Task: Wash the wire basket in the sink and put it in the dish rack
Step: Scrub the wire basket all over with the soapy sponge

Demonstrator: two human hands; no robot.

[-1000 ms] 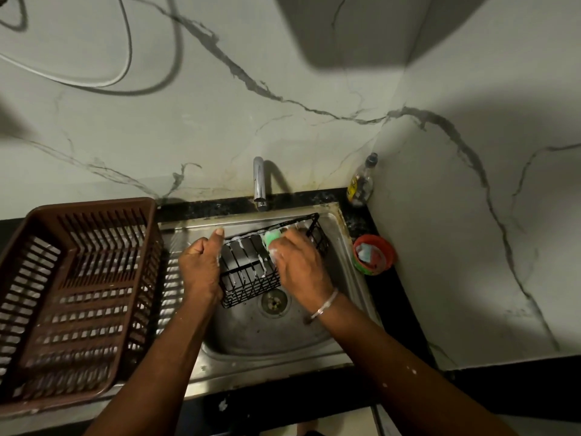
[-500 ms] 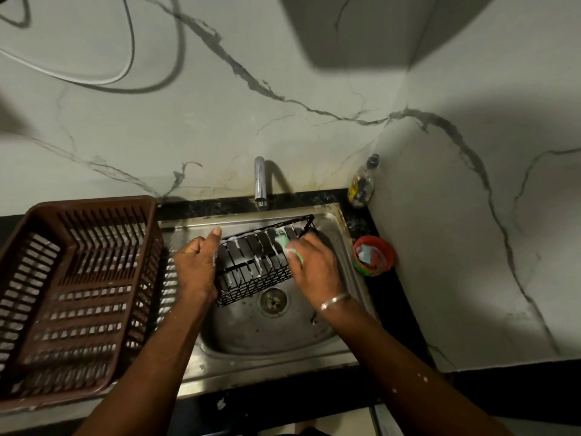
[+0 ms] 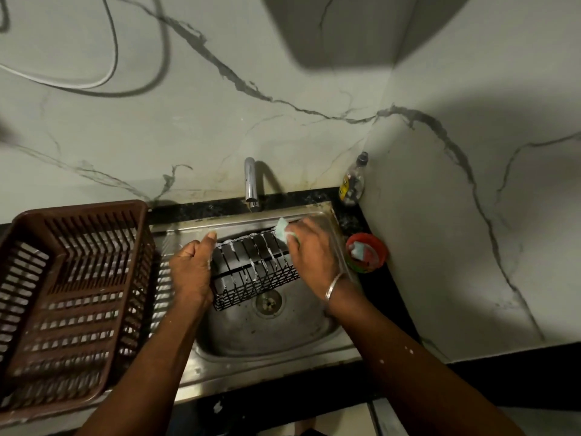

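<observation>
Your left hand (image 3: pixel 191 272) is clamped on the left end of the black wire basket (image 3: pixel 251 275), fingers curled round the frame, thumb standing up beside its far rim. You're holding it tilted inside the stainless steel sink (image 3: pixel 267 338), over the drain side of the bowl. Whether its lower edge touches the sink floor, I can't tell.

Now the right hand (image 3: pixel 311 251): its fingers are closed round the pale green sponge (image 3: pixel 284 229), and here's the change. A second ago that sponge was working the middle of the basket's far rim. Half a second ago it had slid along to the right. Now it's out at the far right corner, close to the back wall of the sink. White suds (image 3: pixel 251 262) streak down the upright wires where it passed.

By my reading, that's one full sweep of the far rim soaped. The washing step is under way, not finished: the lower mesh wall, nearer the front of the sink, looks dark with no foam on it. No water shows at the chrome tap (image 3: pixel 250 184) behind the sink, so rinsing hasn't begun. The brown slatted plastic dish rack (image 3: pixel 72 297) waits just left of the sink. You're early-to-midway, and turning the basket to reach the unsoaped faces looks like the sensible next move.
</observation>
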